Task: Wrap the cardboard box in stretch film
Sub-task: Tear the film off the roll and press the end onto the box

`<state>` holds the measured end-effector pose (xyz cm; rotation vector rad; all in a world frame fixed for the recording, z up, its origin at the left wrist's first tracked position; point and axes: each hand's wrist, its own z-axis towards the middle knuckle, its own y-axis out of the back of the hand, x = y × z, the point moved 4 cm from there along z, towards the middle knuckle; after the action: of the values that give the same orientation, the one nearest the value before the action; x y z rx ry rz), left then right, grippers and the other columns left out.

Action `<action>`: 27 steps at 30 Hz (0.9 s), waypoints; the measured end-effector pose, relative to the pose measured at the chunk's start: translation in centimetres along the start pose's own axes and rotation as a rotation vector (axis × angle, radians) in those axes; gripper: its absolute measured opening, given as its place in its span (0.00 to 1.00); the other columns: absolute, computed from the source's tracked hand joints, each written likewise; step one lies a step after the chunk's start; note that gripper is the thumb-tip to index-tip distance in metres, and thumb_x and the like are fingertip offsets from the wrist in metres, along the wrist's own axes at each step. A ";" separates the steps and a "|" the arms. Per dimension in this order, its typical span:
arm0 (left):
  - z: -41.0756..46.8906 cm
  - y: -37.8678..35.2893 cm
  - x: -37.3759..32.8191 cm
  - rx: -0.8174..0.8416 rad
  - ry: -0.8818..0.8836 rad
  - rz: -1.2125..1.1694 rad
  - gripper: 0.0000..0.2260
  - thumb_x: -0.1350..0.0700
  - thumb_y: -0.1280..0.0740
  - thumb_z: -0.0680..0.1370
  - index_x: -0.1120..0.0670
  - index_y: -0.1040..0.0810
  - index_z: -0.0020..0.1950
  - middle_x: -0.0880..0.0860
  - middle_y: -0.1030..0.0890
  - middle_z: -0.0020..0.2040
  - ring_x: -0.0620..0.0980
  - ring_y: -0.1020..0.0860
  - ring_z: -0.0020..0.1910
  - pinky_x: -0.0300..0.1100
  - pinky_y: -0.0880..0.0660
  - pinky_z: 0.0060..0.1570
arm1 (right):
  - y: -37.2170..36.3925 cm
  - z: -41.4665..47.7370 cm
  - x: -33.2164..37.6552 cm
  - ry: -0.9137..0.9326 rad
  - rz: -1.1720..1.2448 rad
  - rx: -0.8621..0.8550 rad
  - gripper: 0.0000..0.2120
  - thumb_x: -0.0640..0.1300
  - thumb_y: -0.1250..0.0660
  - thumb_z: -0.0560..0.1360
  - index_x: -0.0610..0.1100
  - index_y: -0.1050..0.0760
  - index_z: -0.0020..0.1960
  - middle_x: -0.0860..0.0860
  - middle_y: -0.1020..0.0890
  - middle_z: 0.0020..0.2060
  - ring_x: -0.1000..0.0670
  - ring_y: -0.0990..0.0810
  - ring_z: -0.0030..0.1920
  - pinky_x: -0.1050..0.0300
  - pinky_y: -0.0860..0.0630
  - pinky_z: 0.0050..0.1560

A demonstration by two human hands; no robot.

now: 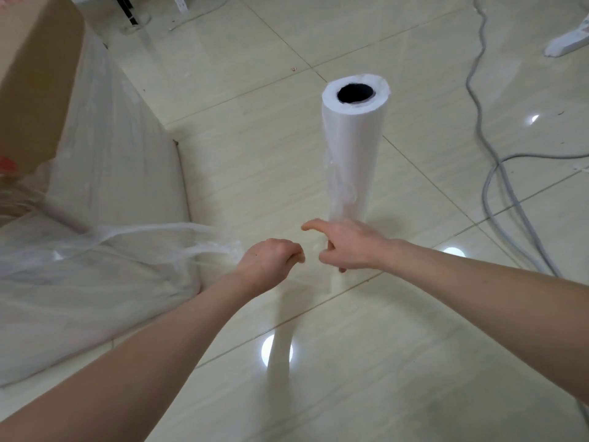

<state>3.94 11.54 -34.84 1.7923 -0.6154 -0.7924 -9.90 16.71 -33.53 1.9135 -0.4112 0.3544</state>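
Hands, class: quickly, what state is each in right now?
Left hand: closed on the stretch film strand.
Right hand: closed round the bottom of the film roll.

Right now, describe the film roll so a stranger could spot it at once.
Start at the box on the left, draped in film. On the tiled floor right of it stands the roll, upright, with the right hand at its base. It is the only tall white tube, dark-holed on top, unlike the grey cables further right.
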 end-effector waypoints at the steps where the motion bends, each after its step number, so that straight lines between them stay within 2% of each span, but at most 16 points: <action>1: 0.0 0.2 -0.1 -0.026 -0.002 -0.025 0.12 0.55 0.43 0.82 0.52 0.20 0.56 0.49 0.18 0.54 0.52 0.22 0.53 0.45 0.27 0.50 | -0.7 0.0 0.3 0.014 -0.084 0.077 0.27 0.47 0.40 0.72 0.59 0.39 0.70 0.52 0.17 0.41 0.51 0.17 0.42 0.54 0.22 0.48; 3: 0.1 0.0 -0.2 -0.036 0.009 -0.065 0.12 0.54 0.43 0.82 0.53 0.20 0.53 0.50 0.17 0.50 0.53 0.22 0.50 0.45 0.27 0.47 | -1.8 0.4 0.0 -0.027 -0.241 0.137 0.21 0.50 0.39 0.77 0.57 0.34 0.69 0.50 0.18 0.51 0.48 0.20 0.53 0.55 0.24 0.50; 5: 0.4 -0.3 -0.1 0.011 0.082 -0.038 0.12 0.53 0.43 0.81 0.54 0.21 0.52 0.52 0.18 0.49 0.54 0.22 0.51 0.45 0.26 0.47 | -1.8 0.8 -0.4 -0.091 -0.258 0.082 0.14 0.50 0.42 0.81 0.50 0.25 0.64 0.47 0.21 0.58 0.44 0.22 0.58 0.56 0.28 0.49; 7: 0.7 -0.8 0.2 0.062 0.161 0.055 0.13 0.53 0.43 0.80 0.54 0.24 0.60 0.53 0.23 0.58 0.55 0.26 0.59 0.47 0.28 0.56 | -1.7 1.0 -0.6 -0.108 -0.249 0.045 0.13 0.50 0.42 0.81 0.48 0.23 0.61 0.46 0.22 0.59 0.43 0.23 0.59 0.57 0.31 0.47; 8: 0.9 -0.9 0.1 0.070 0.148 0.132 0.17 0.52 0.42 0.80 0.54 0.28 0.67 0.53 0.27 0.64 0.54 0.30 0.65 0.47 0.31 0.62 | -1.7 1.0 -0.7 -0.105 -0.249 0.039 0.13 0.50 0.42 0.81 0.48 0.23 0.60 0.46 0.22 0.59 0.43 0.23 0.59 0.57 0.31 0.47; 10: 1.5 -1.0 -1.1 0.046 0.028 0.186 0.26 0.47 0.38 0.77 0.53 0.36 0.73 0.52 0.32 0.70 0.53 0.35 0.70 0.45 0.39 0.69 | -1.9 0.9 -0.9 -0.099 -0.254 0.043 0.13 0.49 0.42 0.81 0.48 0.22 0.59 0.47 0.21 0.57 0.44 0.22 0.58 0.57 0.31 0.46; 11: 1.7 -1.1 -2.0 0.044 -0.020 0.153 0.28 0.44 0.35 0.76 0.53 0.36 0.73 0.52 0.30 0.69 0.52 0.35 0.70 0.45 0.40 0.69 | -2.1 0.9 -1.1 -0.097 -0.250 0.049 0.12 0.49 0.41 0.81 0.48 0.22 0.58 0.48 0.21 0.56 0.45 0.22 0.57 0.57 0.32 0.44; 14: 2.6 -2.5 -3.5 0.131 0.021 0.028 0.22 0.42 0.33 0.74 0.51 0.28 0.63 0.49 0.21 0.59 0.52 0.26 0.60 0.45 0.33 0.60 | -2.2 0.9 -1.3 -0.106 -0.209 0.063 0.11 0.48 0.41 0.80 0.49 0.21 0.56 0.49 0.20 0.53 0.45 0.21 0.54 0.57 0.32 0.42; 16: 3.0 -2.9 -3.4 0.171 0.123 0.009 0.15 0.45 0.36 0.78 0.50 0.23 0.61 0.51 0.19 0.54 0.53 0.23 0.57 0.44 0.29 0.54 | -2.2 0.8 -1.7 -0.123 -0.154 0.065 0.11 0.49 0.41 0.80 0.48 0.21 0.54 0.48 0.20 0.47 0.45 0.21 0.51 0.57 0.32 0.42; 18: 3.1 -2.8 -3.2 0.149 0.143 -0.008 0.12 0.49 0.39 0.80 0.49 0.20 0.58 0.53 0.18 0.52 0.55 0.22 0.54 0.44 0.28 0.49 | -2.1 0.6 -2.2 -0.145 -0.088 0.061 0.12 0.50 0.41 0.80 0.49 0.20 0.51 0.49 0.20 0.44 0.46 0.22 0.47 0.57 0.31 0.42; 22: 2.5 -2.5 -3.1 0.111 0.086 -0.035 0.12 0.53 0.41 0.81 0.50 0.18 0.55 0.52 0.17 0.51 0.54 0.22 0.53 0.42 0.30 0.47 | -2.2 0.7 -2.3 -0.138 -0.096 0.004 0.12 0.50 0.41 0.80 0.50 0.19 0.52 0.50 0.19 0.50 0.46 0.21 0.52 0.57 0.30 0.43; 27: 0.9 -2.0 -2.9 0.088 -0.051 -0.009 0.11 0.53 0.41 0.81 0.52 0.19 0.54 0.53 0.17 0.44 0.53 0.22 0.46 0.42 0.32 0.41 | -2.2 0.9 -3.8 -0.255 -0.162 -0.018 0.13 0.48 0.42 0.80 0.45 0.21 0.54 0.47 0.19 0.54 0.43 0.21 0.54 0.56 0.29 0.44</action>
<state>1.51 13.77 -36.29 1.8608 -0.6856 -0.8308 -12.26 17.03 -37.25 1.9655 -0.4215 -0.0007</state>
